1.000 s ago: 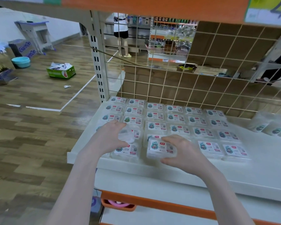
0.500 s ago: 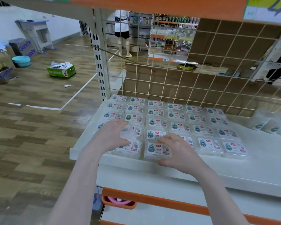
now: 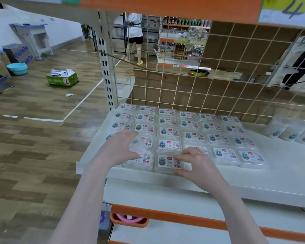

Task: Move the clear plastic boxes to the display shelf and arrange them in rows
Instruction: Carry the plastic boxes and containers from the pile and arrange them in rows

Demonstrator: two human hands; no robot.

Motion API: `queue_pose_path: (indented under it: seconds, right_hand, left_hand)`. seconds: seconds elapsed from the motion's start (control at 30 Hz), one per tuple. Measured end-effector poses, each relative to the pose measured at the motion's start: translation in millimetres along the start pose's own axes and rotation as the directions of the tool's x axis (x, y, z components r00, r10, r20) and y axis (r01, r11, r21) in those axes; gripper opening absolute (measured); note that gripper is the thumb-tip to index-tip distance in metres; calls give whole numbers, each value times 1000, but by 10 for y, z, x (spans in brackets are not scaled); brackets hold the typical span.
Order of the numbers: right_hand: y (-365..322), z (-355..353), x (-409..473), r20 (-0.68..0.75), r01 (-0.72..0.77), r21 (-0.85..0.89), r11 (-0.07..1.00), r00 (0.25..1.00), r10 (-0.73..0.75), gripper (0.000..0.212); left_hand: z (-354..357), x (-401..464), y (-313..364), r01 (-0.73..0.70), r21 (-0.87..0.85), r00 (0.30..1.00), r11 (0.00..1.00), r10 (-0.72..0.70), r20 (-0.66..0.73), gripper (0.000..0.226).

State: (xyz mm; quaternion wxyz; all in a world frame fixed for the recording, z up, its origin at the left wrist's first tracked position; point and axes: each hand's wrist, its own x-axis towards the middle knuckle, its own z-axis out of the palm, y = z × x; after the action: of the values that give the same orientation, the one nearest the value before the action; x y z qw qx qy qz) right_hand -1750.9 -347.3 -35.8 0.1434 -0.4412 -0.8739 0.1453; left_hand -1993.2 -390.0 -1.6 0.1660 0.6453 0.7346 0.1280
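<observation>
Left hand (image 3: 121, 148) spread on near-left boxes (image 3: 197, 136); right hand (image 3: 195, 162) beside it, fingers and thumb curled, pinching front box (image 3: 167, 163) at shelf (image 3: 289, 180) near edge.

Landmark: slotted upright post (image 3: 107, 71) at the back left corner.
Green carton (image 3: 62, 78): on the wood floor left of the post, open, full of white packets.
Blue basin (image 3: 17, 68): further left of the post, beyond the carton.
Wire grid (image 3: 209, 85): runs right from the post.
Standing person (image 3: 135, 35): beyond the post, facing away.
White pouches (image 3: 291, 132): far right of the post, lying in a row.
</observation>
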Motion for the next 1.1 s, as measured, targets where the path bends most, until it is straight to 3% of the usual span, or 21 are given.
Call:
queue_pose_path:
  seconds: [0.33,0.5,0.93,1.1]
  right_hand:
    - [-55,49,-23,-56,-5,-6,1000,998,5,41]
    - [-13,118,-84,-168,-34,43,998,985,41,33]
    - [319,161,-197,-441,-140,-288,947,898,-1,30]
    - [606,51,-234,-459,-144,-254,956,888,11,25]
  left_hand:
    - [-8,-24,-43,-52,-7,998,999,53,29,74]
    - [19,-17,-87,-96,5,994,995,96,46,73]
    - [47,-71,70,-180,65,982,981,177,59,74]
    - [129,-144,412,-166,130,986,978,163,27,73]
